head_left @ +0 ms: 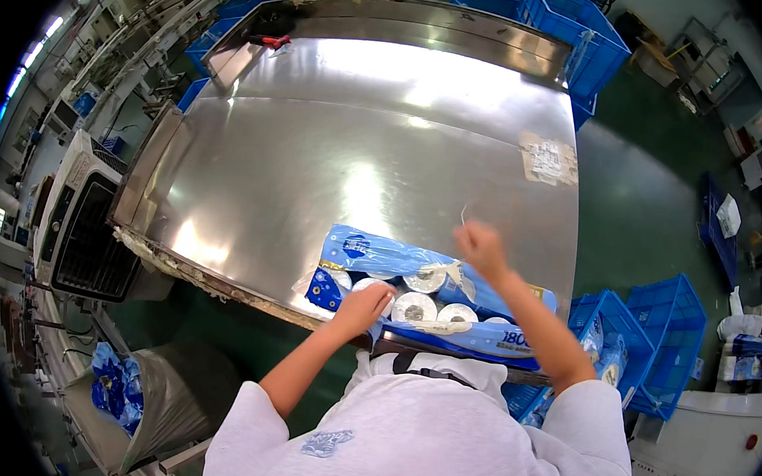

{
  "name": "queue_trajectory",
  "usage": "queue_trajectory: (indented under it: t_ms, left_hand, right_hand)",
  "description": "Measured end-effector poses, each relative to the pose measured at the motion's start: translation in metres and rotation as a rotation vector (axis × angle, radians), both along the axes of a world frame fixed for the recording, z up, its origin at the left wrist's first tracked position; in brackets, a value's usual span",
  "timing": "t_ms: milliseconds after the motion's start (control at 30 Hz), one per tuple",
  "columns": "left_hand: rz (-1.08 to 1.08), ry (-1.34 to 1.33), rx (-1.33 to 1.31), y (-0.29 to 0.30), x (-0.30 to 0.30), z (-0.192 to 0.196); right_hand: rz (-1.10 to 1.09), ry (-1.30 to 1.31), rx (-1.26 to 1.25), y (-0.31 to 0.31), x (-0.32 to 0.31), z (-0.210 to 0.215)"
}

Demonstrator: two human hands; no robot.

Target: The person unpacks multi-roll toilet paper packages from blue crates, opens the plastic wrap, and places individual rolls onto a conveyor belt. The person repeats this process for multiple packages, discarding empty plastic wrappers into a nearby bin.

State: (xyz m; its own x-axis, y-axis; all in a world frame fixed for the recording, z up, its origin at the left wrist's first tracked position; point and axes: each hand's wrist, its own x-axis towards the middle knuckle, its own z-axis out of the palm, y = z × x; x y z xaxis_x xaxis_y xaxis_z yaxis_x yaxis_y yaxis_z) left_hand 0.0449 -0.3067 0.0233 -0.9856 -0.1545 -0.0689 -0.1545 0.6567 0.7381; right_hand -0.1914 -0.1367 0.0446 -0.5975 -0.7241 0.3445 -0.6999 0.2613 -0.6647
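A long blue plastic package of toilet rolls lies along the table's near edge, its film open on the side toward me. Several white toilet rolls show through the gap. My left hand is closed at the left part of this opening, against the rolls. What its fingers hold, if anything, is hidden. Above the package's far edge, my right hand is raised and closed, slightly blurred. A thin white strip sticks up from its fingers.
The package rests on a wide metal table with raised far and left edges. A red-handled tool lies at its far left. Blue crates stand at my right, and a large sack with blue film sits at lower left.
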Motion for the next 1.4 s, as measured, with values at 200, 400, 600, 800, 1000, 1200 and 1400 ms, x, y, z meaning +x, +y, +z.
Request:
queue_trajectory:
  t_ms: [200,400,600,800,1000,1200,1400]
  left_hand:
    - [-0.356,0.066,-0.122,0.006,-0.063,-0.077]
    - [-0.330,0.035,-0.424,0.011,-0.095,-0.084]
    - [-0.310,-0.106,-0.462,0.013,-0.103,-0.082]
    - [-0.117,0.059,-0.490,0.020,-0.112,-0.102]
    - [-0.126,0.116,-0.527,0.010,-0.110,-0.086]
    - [-0.172,-0.033,-0.450,0.000,-0.114,-0.086]
    - [-0.126,0.094,-0.528,0.020,-0.121,-0.099]
  right_hand:
    - [-0.051,-0.324,0.485,0.063,0.069,-0.132]
    - [-0.142,-0.012,0.479,0.059,0.025,-0.092]
    - [0.034,0.021,0.629,0.047,0.011,-0.106]
    - [0.045,-0.118,0.847,0.011,0.011,-0.111]
    - [0.161,-0.057,0.835,0.023,0.007,-0.080]
    - [0.133,-0.083,0.689,0.034,-0.010,-0.079]
    - [0.279,-0.209,0.927,0.005,-0.043,-0.065]
